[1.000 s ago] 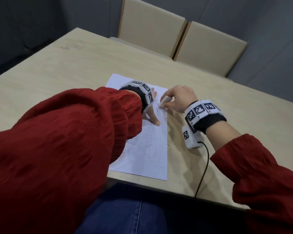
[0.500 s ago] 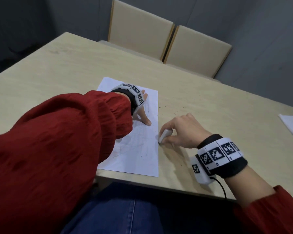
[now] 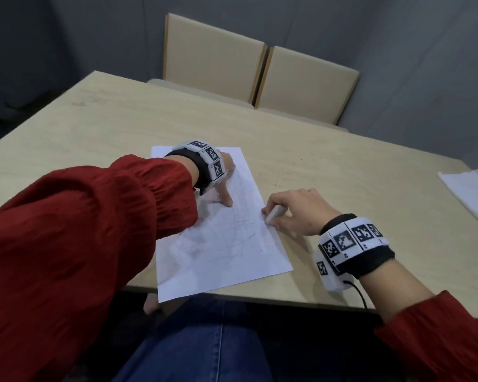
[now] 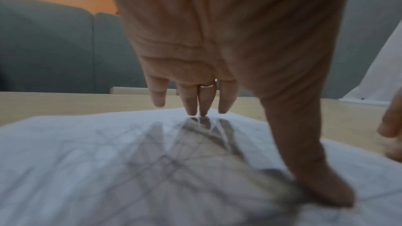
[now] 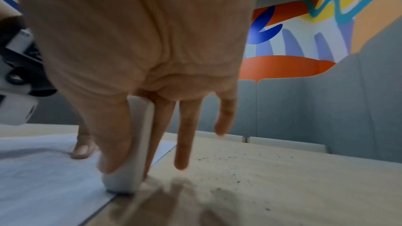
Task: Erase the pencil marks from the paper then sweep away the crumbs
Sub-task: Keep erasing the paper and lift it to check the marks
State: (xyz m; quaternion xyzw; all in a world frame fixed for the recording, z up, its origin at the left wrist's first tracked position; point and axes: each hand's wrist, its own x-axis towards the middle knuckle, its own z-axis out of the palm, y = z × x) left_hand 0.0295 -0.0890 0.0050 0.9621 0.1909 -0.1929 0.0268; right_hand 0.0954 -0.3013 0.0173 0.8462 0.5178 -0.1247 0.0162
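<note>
Paper (image 3: 221,244) lies mid-frame on the table (image 3: 342,166) in the head view; the left hand (image 3: 226,186) presses it with spread fingers, the right hand (image 3: 295,213) pinches an eraser (image 3: 273,215) at its right edge. Left wrist view: fingertips (image 4: 203,109) touch pencil marks (image 4: 174,157). Right wrist view: crumbs (image 5: 239,169) dot the lower right.
</note>
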